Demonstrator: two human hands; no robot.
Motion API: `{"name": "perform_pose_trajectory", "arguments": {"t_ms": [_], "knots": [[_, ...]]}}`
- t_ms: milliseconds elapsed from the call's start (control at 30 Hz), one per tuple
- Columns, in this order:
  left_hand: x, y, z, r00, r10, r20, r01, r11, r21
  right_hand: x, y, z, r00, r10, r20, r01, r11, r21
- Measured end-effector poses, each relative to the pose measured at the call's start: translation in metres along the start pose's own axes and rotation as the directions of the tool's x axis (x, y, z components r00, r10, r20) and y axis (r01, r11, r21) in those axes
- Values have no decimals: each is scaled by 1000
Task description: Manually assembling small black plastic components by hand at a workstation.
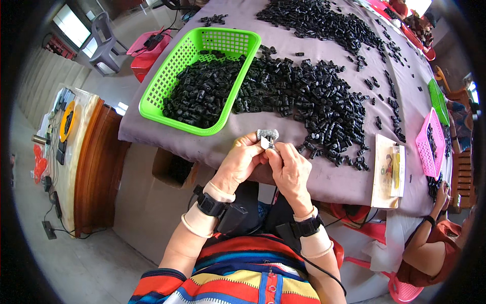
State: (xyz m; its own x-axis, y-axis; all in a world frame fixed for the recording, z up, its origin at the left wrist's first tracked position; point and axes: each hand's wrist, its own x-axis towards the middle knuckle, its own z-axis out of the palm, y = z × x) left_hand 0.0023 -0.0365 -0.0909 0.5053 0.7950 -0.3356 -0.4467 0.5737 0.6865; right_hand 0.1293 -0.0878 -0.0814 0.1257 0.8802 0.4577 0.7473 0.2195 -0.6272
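Observation:
My left hand (pixel 238 159) and my right hand (pixel 289 169) meet just over the near edge of the cloth-covered table (pixel 329 187). Both are closed in a pinch, thumbs and fingers together on a small white-and-dark piece (pixel 267 144); fingertips cover much of it, so its exact kind does not show. A grey fabric wrap (pixel 268 134) sits at the tip of a left-hand finger. Just beyond my hands spreads a pile of small black plastic parts (pixel 324 96). More of them fill a green plastic basket (pixel 215 129) at the left.
A second heap of black parts (pixel 314 20) lies farther back. At the right are a booklet (pixel 383 169), a pink basket (pixel 430 137) and a co-worker's arm (pixel 425 233). A cardboard box (pixel 172 172) stands under the table; a wooden cabinet (pixel 98 167) stands left.

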Motion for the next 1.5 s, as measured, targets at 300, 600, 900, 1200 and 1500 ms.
{"name": "perform_pose_trajectory", "arguments": {"t_ms": [300, 600, 900, 1200, 1500], "knots": [[1, -2, -6, 1000, 2, 26, 0, 998, -57, -1, 0, 0, 1000, 2, 6, -2, 1000, -7], [2, -4, -7, 999, 13, 52, -10, 998, -65, -1, 0, 2, 1000, 14, -5, -14, 1000, -9], [1, -3, -8, 997, 28, 68, -21, 996, -92, -3, 0, -2, 1000, -15, -12, 16, 1000, 27], [6, -8, -21, 978, 34, 204, 0, 987, -162, -2, -3, -3, 1000, -4, -22, 5, 999, 50], [4, -6, -19, 982, 19, 190, 9, 989, -144, -3, -1, -2, 1000, 4, -6, -4, 999, 54]]}}
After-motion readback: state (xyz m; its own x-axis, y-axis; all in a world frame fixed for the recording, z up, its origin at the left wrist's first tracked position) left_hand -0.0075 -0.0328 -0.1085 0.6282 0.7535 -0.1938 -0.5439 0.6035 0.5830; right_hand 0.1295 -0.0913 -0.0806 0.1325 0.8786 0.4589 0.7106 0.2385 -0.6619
